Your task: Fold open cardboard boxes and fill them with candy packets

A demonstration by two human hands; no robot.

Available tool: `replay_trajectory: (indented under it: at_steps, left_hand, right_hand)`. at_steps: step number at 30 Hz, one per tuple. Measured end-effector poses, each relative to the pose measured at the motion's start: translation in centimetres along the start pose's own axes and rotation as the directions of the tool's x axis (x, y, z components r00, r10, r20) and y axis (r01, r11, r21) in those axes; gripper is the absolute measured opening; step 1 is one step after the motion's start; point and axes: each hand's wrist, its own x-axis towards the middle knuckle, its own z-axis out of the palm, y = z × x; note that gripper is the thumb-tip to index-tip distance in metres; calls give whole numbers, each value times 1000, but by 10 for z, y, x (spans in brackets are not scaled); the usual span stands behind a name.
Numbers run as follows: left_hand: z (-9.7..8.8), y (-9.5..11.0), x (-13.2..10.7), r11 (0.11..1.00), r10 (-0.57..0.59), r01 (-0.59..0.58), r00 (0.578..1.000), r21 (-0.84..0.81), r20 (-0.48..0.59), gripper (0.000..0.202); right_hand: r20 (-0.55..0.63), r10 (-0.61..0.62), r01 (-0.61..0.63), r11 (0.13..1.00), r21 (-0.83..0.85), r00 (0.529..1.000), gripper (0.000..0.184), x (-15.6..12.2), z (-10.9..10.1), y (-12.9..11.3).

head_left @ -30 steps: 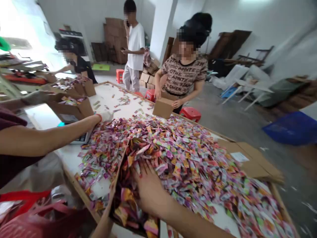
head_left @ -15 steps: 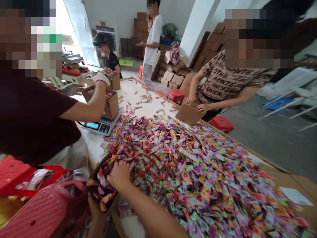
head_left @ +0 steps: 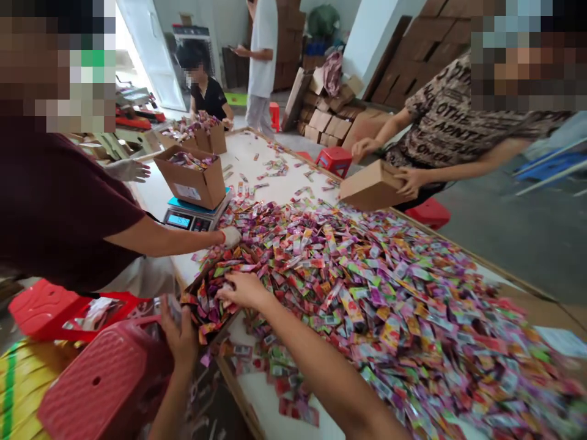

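A cardboard box (head_left: 198, 286) filled with small colourful packets (head_left: 213, 305) sits tilted at the table's near left edge. My right hand (head_left: 245, 289) is at the box's opening, fingers bent round some of the packets; how many is hidden. Beside the box's outer left side, my left hand (head_left: 180, 333) is raised with its fingers apart and holds nothing visible. A large heap of the same packets (head_left: 348, 287) spreads over the white table to the right. A co-worker's gloved hand (head_left: 232, 236) reaches into the heap just beyond my right hand.
A digital scale (head_left: 195, 220) carries a filled cardboard box (head_left: 195, 180). Across the table another person holds a closed-looking carton (head_left: 373, 186). A red plastic stool (head_left: 105, 379) stands close to my left hand. A wooden rim (head_left: 458, 247) edges the table.
My left hand has come up from beneath the box, fingers now spread. The left co-worker's gloved hand moved from the box on the scale to the heap. The person opposite has turned their carton.
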Motion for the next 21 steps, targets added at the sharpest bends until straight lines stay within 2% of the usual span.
replay_trajectory:
  at_steps: [1,2,3,4,5,6,7,8,9,10,12,13,15,17,19,21]
  left_hand:
    - [-4,10,6,987,112,-118,991,105,67,69]
    - [-4,20,13,944,212,-254,956,209,203,67]
    - [-1,27,21,878,256,-383,883,287,394,62]
    - [6,32,28,815,228,-481,780,325,582,57]
    - [15,35,34,776,156,-529,688,343,709,52]
    - [25,36,39,756,80,-546,624,361,777,49]
    - [35,36,44,748,24,-548,588,376,809,47]
    - [44,34,47,746,-4,-546,570,382,821,47]
    - [50,33,49,746,-7,-545,568,383,823,48]
    - [52,32,50,743,0,-549,571,382,821,48]
    - [48,34,50,744,37,-555,589,371,807,46]
    - [41,37,49,752,86,-554,620,358,780,45]
    - [23,50,43,780,238,-551,700,296,673,41]
    - [5,65,29,803,391,-556,763,214,514,38]
    - [-5,74,5,819,477,-558,791,134,383,36]
    - [-1,69,-28,842,494,-539,787,20,370,36]
  right_hand:
    - [-127,-34,47,994,99,991,42,-11,-2,10]
    - [-280,-11,60,984,168,960,39,-27,-1,22]
    - [-410,64,22,979,202,910,39,-45,5,36]
    - [-484,165,-70,975,209,859,41,-67,17,50]
    - [-486,266,-196,962,191,833,47,-89,34,64]
    - [-418,354,-323,935,146,836,60,-110,56,78]
    - [-287,407,-404,912,75,867,81,-129,82,90]
    - [-131,436,-439,898,0,891,98,-146,109,101]
    - [-33,450,-451,891,-47,892,104,-158,134,110]
    - [13,470,-469,882,-47,882,98,-167,156,117]
    - [-20,529,-527,848,60,848,69,-174,182,127]
    - [-54,561,-550,824,137,826,59,-174,186,130]
    - [-85,590,-552,789,269,803,53,-173,178,135]
    - [-108,577,-510,782,357,810,47,-171,158,138]
    - [-152,588,-473,756,453,795,40,-174,137,142]
    - [-196,625,-448,712,541,756,33,-180,118,146]
